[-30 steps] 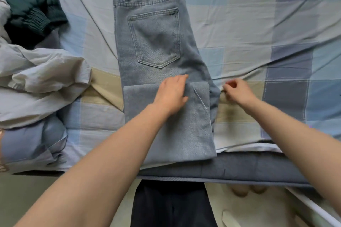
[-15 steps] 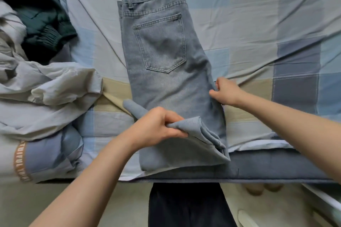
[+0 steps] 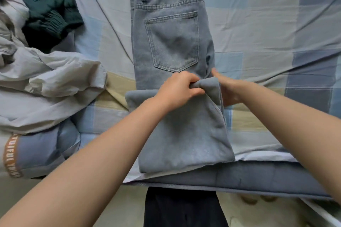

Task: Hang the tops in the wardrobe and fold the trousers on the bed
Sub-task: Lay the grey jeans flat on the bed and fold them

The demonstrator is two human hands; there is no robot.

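Left hand [image 3: 178, 90] grips folded jeans [image 3: 171, 42] hem on bed [image 3: 267, 24]; right hand [image 3: 226, 88] fingers straight, flat beside fold.

One piece of lettering can be read. It runs along a brown band [image 3: 11, 155] on a pale blue garment [image 3: 38, 151] lying at the near left of the bed. The letters are white capitals set sideways, curving with the cloth. The middle part reads "TUIFUL", perhaps the tail of a longer word whose start is folded out of sight. A second word follows toward the near end, beginning with "T", but its other letters are too blurred to make out.
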